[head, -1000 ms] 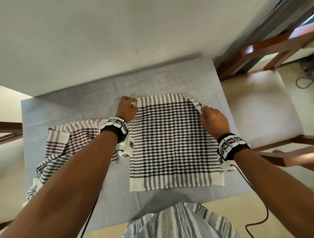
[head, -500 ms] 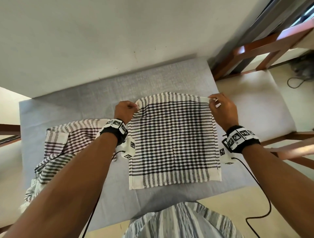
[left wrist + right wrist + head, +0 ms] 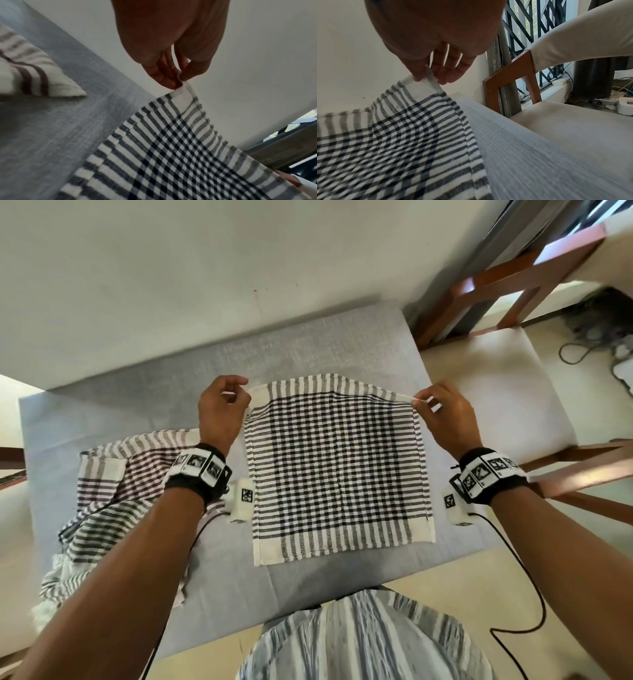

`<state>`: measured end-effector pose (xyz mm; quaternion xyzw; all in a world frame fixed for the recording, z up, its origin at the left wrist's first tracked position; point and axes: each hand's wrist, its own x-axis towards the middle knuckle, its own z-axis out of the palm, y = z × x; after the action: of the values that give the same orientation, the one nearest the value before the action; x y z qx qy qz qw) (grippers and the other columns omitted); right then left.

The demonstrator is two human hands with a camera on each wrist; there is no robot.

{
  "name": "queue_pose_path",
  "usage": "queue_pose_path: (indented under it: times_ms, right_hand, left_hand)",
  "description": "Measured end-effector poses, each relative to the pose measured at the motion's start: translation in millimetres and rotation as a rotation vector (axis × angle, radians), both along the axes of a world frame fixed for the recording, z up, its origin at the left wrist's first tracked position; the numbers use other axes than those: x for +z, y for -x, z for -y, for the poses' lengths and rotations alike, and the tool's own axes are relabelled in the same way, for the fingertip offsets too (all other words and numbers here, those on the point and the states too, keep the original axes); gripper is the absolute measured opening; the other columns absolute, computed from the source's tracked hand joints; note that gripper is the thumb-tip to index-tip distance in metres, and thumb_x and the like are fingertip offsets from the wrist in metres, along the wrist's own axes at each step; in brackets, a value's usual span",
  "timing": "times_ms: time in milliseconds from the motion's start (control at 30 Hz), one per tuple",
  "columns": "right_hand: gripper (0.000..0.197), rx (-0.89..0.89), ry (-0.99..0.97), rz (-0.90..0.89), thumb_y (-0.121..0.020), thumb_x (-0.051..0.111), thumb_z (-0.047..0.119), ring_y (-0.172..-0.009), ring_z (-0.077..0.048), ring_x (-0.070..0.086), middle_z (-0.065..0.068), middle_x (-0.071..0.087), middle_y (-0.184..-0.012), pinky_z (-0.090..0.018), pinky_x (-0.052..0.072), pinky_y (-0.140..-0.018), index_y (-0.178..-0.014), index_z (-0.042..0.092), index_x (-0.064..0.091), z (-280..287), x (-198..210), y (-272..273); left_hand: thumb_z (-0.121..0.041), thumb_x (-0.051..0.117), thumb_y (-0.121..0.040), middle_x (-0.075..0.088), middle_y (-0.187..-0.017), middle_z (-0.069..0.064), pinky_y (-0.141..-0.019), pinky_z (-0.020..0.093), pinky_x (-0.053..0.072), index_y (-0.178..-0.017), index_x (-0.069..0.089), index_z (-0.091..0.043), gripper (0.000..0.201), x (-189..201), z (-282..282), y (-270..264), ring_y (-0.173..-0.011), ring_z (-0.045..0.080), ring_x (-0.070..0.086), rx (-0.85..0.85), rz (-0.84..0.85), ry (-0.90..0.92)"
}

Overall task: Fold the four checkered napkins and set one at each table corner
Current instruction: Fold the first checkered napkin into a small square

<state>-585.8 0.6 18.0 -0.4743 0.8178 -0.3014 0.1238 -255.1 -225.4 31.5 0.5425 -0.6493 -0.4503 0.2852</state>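
In the head view, a checkered napkin (image 3: 337,470) lies spread in the middle of the frame on a grey table (image 3: 137,392). The left hand (image 3: 219,409) pinches the napkin's upper left corner, and the right hand (image 3: 445,416) pinches its upper right corner. The top edge is raised off the table between the two hands, while the lower edge lies flat near the bottom edge of the table. At the left of the frame a heap of more napkins (image 3: 102,501) sits crumpled, part of it hanging over the table's left edge; how many are in it cannot be told. A wooden chair (image 3: 496,378) with a pale seat stands at the upper right, just beside the table. A striped shirt (image 3: 359,642) fills the bottom centre.

In the left wrist view, the left hand (image 3: 169,40) comes down from the top centre, thumb and fingertips closed on the white corner of the napkin (image 3: 163,155), which slopes away to the lower right. A corner of the heap (image 3: 34,75) lies at the left on the table (image 3: 68,128).

In the right wrist view, the right hand (image 3: 436,33) fills the upper left, thumb and fingers clamped on the corner of the napkin (image 3: 393,142). The table (image 3: 539,155) runs across the lower right, and the chair (image 3: 510,75) stands at centre right.
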Motion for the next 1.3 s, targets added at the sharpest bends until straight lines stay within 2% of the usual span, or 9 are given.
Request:
queue_pose_path:
  times_ms: [133,233,300,367,533,667,867,1133,1300]
  right_hand:
    - [0.007,0.025,-0.063,0.032,-0.092,0.068,0.023,-0.078,-0.012,0.061,0.015,0.056,-0.097,-0.034,0.052,-0.07,-0.09,0.016,0.065,-28.3,-0.7,-2.2]
    - [0.007,0.052,-0.097,0.04,-0.09,0.071,0.018,-0.076,-0.013,0.061,0.005,0.06,-0.1,-0.036,0.053,-0.069,-0.091,0.013,0.067,-55.3,-3.8,-6.6]
    - [0.007,0.093,-0.12,0.04,-0.089,0.072,0.015,-0.075,-0.015,0.062,0.0,0.061,-0.101,-0.038,0.053,-0.068,-0.092,0.011,0.068,-71.4,-6.9,-10.6]
    - [0.008,0.151,-0.141,0.016,-0.088,0.073,0.014,-0.074,-0.017,0.061,-0.002,0.062,-0.101,-0.038,0.054,-0.067,-0.093,0.009,0.068,-85.6,-10.5,-16.2]
    - [0.009,0.183,-0.164,-0.012,-0.088,0.072,0.014,-0.073,-0.017,0.06,-0.001,0.061,-0.1,-0.029,0.047,-0.065,-0.094,0.009,0.068,-112.9,-15.2,-30.0]
    - [0.007,0.211,-0.134,-0.031,-0.089,0.07,0.013,-0.072,-0.016,0.059,-0.001,0.061,-0.098,-0.029,0.049,-0.063,-0.094,0.009,0.068,-132.1,-14.2,-39.7]
    - [0.007,0.272,-0.138,-0.029,-0.087,0.072,0.013,-0.071,-0.008,0.057,0.006,0.056,-0.098,-0.032,0.054,-0.058,-0.092,0.013,0.067,-165.1,-19.1,-54.8]
    - [0.007,0.282,-0.173,0.032,-0.087,0.071,0.011,-0.077,-0.015,0.063,0.003,0.059,-0.099,-0.036,0.056,-0.064,-0.093,0.013,0.068,-196.7,-39.5,-69.4]
    - [0.008,0.319,-0.225,0.014,-0.089,0.07,0.012,-0.084,-0.017,0.065,-0.001,0.062,-0.106,-0.034,0.058,-0.07,-0.097,0.012,0.069,-210.6,-45.2,-77.2]
  left_hand:
    - [0.005,0.059,-0.083,0.065,-0.094,-0.004,-0.072,0.014,0.047,-0.109,0.07,-0.02,0.038,8.0,-31.4,-42.2,-0.072,0.002,0.057,-0.184,0.073,0.097]
    - [0.004,0.062,-0.086,0.063,-0.091,-0.022,-0.073,0.004,0.041,-0.105,0.07,-0.025,0.036,3.9,-58.2,-73.0,-0.076,-0.007,0.057,-0.304,0.183,0.132]
    - [0.001,0.066,-0.088,0.061,-0.091,-0.024,-0.073,0.001,0.041,-0.104,0.071,-0.02,0.027,0.7,-77.4,-85.0,-0.079,-0.012,0.057,-0.363,0.211,0.127]
    - [-0.003,0.069,-0.088,0.06,-0.096,-0.018,-0.074,0.002,0.042,-0.105,0.073,-0.014,0.02,-2.3,-95.0,-93.6,-0.082,-0.013,0.058,-0.4,0.194,0.13]
    - [-0.007,0.07,-0.088,0.065,-0.099,-0.005,-0.077,0.012,0.049,-0.106,0.073,-0.02,0.022,-13.2,-124.3,-111.3,-0.091,0.001,0.06,-0.481,0.223,0.146]
    - [-0.008,0.073,-0.086,0.063,-0.095,-0.005,-0.079,0.004,0.038,-0.102,0.076,-0.015,0.018,-13.3,-137.7,-122.0,-0.09,0.01,0.056,-0.474,0.272,0.226]
    - [-0.005,0.074,-0.084,0.061,-0.094,-0.008,-0.075,0.002,0.041,-0.099,0.077,-0.014,0.018,-16.6,-154.9,-138.9,-0.091,-0.006,0.051,-0.488,0.27,0.23]
    - [-0.01,0.074,-0.085,0.066,-0.096,-0.011,-0.074,0.028,0.057,-0.093,0.076,-0.022,0.015,-34.6,-183.4,-154.8,-0.092,0.007,0.063,-0.541,0.297,0.095]
    - [-0.007,0.074,-0.084,0.065,-0.095,-0.008,-0.074,0.027,0.056,-0.093,0.076,-0.02,0.016,-43.0,-195.5,-159.1,-0.09,0.01,0.063,-0.567,0.316,0.06]
